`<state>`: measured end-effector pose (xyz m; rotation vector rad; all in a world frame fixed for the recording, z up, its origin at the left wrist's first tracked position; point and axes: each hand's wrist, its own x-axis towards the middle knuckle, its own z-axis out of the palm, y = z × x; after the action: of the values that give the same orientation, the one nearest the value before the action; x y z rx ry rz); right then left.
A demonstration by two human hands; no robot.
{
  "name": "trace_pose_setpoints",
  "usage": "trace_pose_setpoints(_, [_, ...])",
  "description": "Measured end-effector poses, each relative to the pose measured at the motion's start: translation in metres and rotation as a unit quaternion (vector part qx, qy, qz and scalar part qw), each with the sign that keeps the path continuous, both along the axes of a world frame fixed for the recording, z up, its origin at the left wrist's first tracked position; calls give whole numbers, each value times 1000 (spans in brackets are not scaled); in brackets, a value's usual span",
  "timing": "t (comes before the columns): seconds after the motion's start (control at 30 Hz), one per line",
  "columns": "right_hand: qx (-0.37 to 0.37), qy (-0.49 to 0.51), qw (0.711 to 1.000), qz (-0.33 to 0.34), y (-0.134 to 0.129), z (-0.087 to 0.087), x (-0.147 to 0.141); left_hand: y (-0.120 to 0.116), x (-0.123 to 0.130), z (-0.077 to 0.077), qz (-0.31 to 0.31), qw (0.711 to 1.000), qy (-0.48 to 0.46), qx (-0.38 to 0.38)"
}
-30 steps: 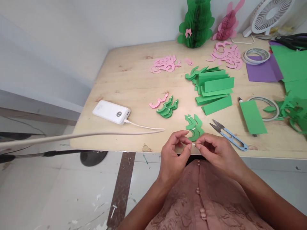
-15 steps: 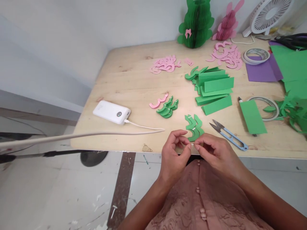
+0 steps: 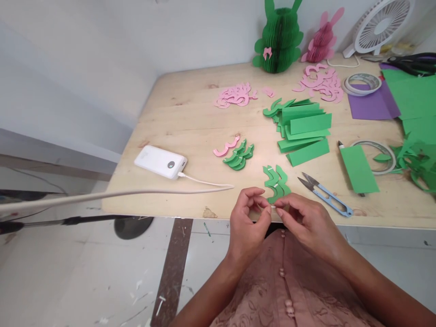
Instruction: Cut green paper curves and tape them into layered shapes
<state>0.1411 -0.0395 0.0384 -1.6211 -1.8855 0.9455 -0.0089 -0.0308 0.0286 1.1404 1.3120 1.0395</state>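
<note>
At the table's front edge my left hand (image 3: 250, 222) is closed in a pinch on a small white strip (image 3: 273, 207), which looks like tape. My right hand (image 3: 304, 222) meets it from the other side, thumb and forefinger at the strip's other end. Just beyond the fingertips lie wavy green paper cutouts (image 3: 275, 181) with small white strips on them. Blue-handled thread snips (image 3: 327, 195) rest to the right of my right hand, blades pointing away to the left.
A pink curved cutout (image 3: 226, 146) lies beside green cutouts (image 3: 238, 156). Folded green papers (image 3: 309, 120) are stacked further back. A white power bank (image 3: 160, 161) with a cable sits left. Tape rolls (image 3: 362, 84), paper rabbits (image 3: 278, 41) and a fan (image 3: 381, 27) stand behind.
The view has tilted up slightly, so the table sits a little lower in the picture. My right thumb and forefinger have shifted slightly at the strip; the left pinch stays the same.
</note>
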Motion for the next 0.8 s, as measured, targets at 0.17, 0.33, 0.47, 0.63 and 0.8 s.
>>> trace_pose_setpoints(0.17, [8,-12,1000,3,-1,-1,0,0,1,-1,8,1000,-13,-1])
trace_pose_setpoints(0.33, [19,-9,1000,-11,-1,1,0,-2,-2,-3,8,1000,-4,6])
trace_pose_setpoints(0.47, [27,-27,999,-10,0,1,2,-4,-7,-7,1,994,72,77])
trace_pose_setpoints(0.63, [28,-46,999,-8,0,-1,4,-3,-12,-11,-16,987,111,118])
trace_pose_setpoints(0.8, [28,-49,998,-3,2,-2,4,-1,-14,-13,-16,988,98,115])
